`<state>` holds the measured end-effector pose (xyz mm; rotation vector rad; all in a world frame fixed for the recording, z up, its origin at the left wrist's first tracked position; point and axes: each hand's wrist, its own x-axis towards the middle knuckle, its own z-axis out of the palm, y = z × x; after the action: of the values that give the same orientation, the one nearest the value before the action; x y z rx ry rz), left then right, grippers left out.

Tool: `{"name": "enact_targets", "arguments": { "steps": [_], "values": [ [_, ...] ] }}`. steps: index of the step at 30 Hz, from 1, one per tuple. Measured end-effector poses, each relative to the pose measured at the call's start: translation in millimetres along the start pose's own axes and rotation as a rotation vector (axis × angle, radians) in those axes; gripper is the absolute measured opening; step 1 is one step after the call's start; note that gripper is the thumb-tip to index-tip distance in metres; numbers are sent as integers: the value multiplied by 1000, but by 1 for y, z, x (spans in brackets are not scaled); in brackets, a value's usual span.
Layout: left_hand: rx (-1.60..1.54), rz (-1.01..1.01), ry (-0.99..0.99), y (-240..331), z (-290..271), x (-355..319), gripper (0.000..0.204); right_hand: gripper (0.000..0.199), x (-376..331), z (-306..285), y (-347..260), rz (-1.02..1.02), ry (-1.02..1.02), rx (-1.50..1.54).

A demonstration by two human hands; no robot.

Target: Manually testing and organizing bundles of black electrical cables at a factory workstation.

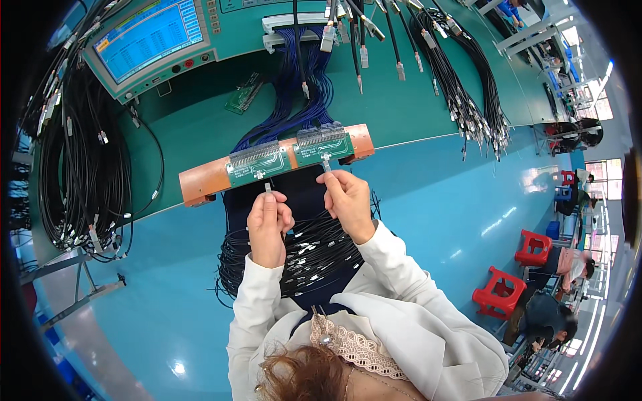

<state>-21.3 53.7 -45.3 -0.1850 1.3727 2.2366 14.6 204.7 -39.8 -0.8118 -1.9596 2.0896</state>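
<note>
My left hand (pixel 269 224) pinches a small cable connector (pixel 268 188) between thumb and finger. That connector points up at a white socket on the left green circuit board (pixel 247 168), just short of its front edge. My right hand (pixel 349 204) is closed on a second connector (pixel 326 163), which meets the front edge of the right green circuit board (pixel 322 148); whether it is fully seated I cannot tell. Both boards are fixed on a copper-coloured bar (pixel 204 179) at the table edge. Across my lap lies a bundle of black cables (pixel 307 260) with pale ends.
A tester with a lit screen (pixel 147 41) stands at the back left. Blue-purple wires (pixel 284 100) run from it to the boards. A loose green board (pixel 245 93) lies on the green table (pixel 394 110). Black cables hang at left (pixel 87 160) and right (pixel 468 87). Red stools (pixel 499 293) stand at right.
</note>
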Motion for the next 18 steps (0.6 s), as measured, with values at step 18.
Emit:
{"name": "enact_targets", "arguments": {
  "steps": [18],
  "values": [
    [-68,30,-14,0,-6,8,23,25,3,5,-7,17,-18,79]
  ]
}}
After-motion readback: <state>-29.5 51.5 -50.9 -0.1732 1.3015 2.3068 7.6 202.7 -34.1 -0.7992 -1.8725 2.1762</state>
